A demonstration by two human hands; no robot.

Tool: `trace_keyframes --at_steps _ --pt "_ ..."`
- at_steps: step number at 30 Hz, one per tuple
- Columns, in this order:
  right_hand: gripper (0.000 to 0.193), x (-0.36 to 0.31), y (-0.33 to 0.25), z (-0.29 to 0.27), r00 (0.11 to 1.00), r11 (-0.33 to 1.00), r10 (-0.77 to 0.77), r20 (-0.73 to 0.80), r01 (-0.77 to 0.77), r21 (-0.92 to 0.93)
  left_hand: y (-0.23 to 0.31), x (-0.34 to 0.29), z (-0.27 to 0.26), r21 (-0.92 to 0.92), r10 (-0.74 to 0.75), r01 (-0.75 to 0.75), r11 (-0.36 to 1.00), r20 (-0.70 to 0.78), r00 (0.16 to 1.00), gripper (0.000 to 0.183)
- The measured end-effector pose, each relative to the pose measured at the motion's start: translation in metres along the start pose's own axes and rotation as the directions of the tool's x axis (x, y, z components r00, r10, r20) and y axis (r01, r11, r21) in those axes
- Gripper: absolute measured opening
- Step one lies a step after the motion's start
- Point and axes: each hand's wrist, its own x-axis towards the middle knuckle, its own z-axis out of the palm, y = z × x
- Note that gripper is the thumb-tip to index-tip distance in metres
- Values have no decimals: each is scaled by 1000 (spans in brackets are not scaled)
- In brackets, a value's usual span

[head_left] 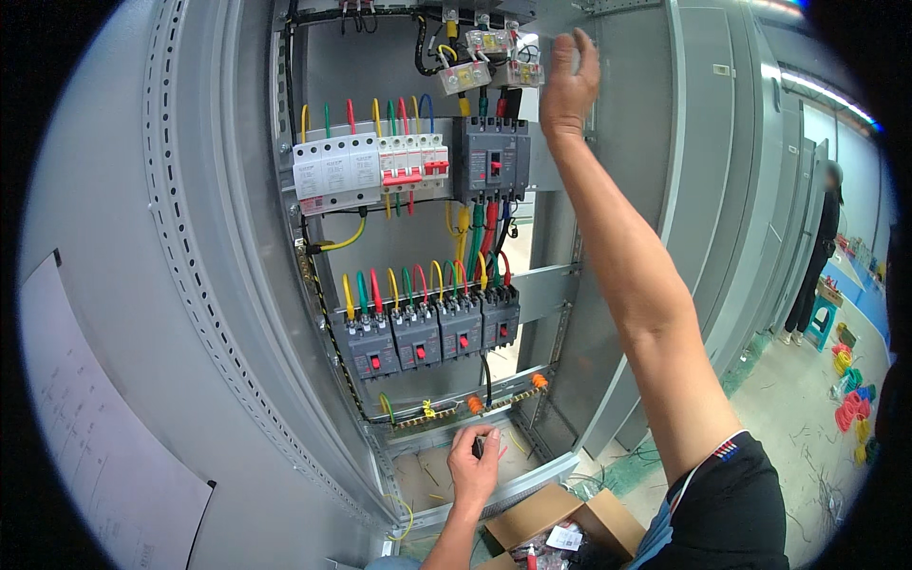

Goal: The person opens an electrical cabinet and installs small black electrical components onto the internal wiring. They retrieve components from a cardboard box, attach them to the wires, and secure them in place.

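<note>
Small black object (478, 446) gripped in the curled fingers of the left hand (470, 467); mostly hidden, it is probably light and stiff, best held around its body. The right hand (572, 87), raised, has its fingers extended with nothing visible in them; just to its left hang clear-covered blocks (464, 78), likely rigid and brittle, best held by their sides. Above the left hand, dark-grey breakers (416, 339) and white modules (334, 171) carry print too small to read; far left, a printed sheet (104, 427) is likewise illegible.
</note>
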Motion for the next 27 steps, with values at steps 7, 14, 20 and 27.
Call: trace_keyframes --at_steps 7,14,20,27 --pt "57 3 -39 18 998 998 -59 -1 59 -18 -8 -2 -9 -331 -337 373 867 162 928 25" --pt "73 -19 8 37 986 964 -135 95 153 -217 -1 -3 4 -419 -334 395 817 215 918 36" --pt "41 -78 -68 -67 880 940 236 411 -314 134 -2 2 -14 -643 -380 452 618 259 888 47" --pt "25 -133 -133 -183 424 976 178 888 -192 -104 3 1 -12 -741 -377 507 441 360 854 57"
